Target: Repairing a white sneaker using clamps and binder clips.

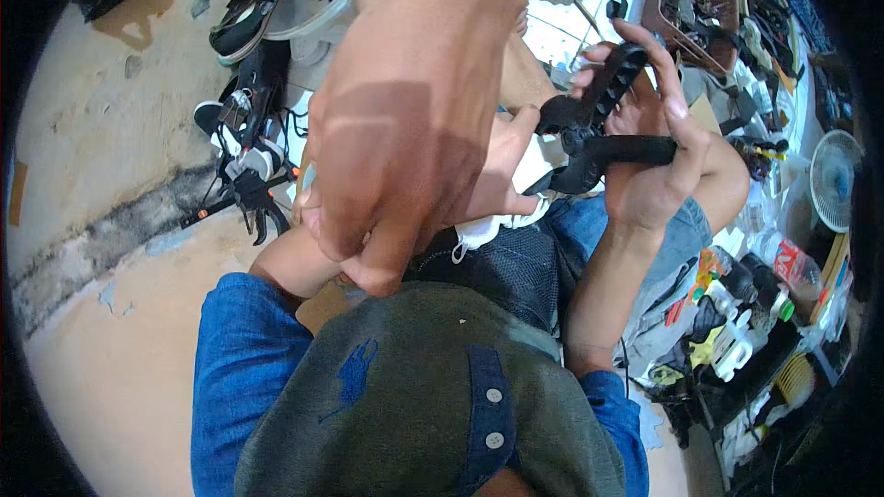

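A black spring clamp (582,143) is in my right hand (656,161), its fingers and thumb around the two spread handles. The clamp's jaws are beside a white piece (536,170) with a loose white loop, perhaps part of a shoe. My left hand (497,166) pinches this white piece between thumb and finger. Another person's hand (396,147), with a watch on the wrist, reaches in from the top very near the view. Its fingers are curled, and it hides much of my left hand and forearm.
More clamps with orange tips (253,198) and black shoes (262,0) lie at left by a clear tub (322,14). A brown basket (695,9) of tools stands at the far right. Bottles (792,262), a small fan (835,179) and clutter line the right side.
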`<state>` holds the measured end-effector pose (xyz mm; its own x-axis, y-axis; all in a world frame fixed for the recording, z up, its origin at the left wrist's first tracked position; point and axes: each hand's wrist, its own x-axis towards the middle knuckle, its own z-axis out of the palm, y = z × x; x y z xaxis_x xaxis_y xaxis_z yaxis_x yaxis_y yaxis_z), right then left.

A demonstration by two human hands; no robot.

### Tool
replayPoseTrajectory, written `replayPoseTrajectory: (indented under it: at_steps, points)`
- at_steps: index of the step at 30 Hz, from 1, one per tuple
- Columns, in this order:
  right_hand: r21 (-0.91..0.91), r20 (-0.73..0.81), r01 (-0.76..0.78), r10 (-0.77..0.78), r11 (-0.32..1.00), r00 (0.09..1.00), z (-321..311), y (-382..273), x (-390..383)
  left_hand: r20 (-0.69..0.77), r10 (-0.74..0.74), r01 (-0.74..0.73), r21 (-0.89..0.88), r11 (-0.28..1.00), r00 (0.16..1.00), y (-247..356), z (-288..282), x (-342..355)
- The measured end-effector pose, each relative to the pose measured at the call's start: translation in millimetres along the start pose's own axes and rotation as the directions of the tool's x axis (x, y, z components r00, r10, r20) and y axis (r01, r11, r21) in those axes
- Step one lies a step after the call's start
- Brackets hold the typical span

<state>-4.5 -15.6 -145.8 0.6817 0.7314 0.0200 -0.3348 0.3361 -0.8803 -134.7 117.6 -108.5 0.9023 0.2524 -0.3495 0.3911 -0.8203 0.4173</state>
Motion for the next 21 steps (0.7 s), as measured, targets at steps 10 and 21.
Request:
replayPoseTrajectory:
  at_steps: [10, 21]
  points:
    - [0.025, -0.055, 0.010, -0.009, 1.000, 0.998, 5.6, -0.1, 4.1, -0.088, 0.037, -0.039, -0.025, 0.999, 0.995, 19.9, 12.4, 19.6]
    - [-0.517, -0.236, 0.140, -0.298, 0.844, 0.925, -80.7, -52.1, -20.9, -0.100, 0.244, -0.246, -0.010, 0.969, 0.965, -17.5, -2.8, -35.7]
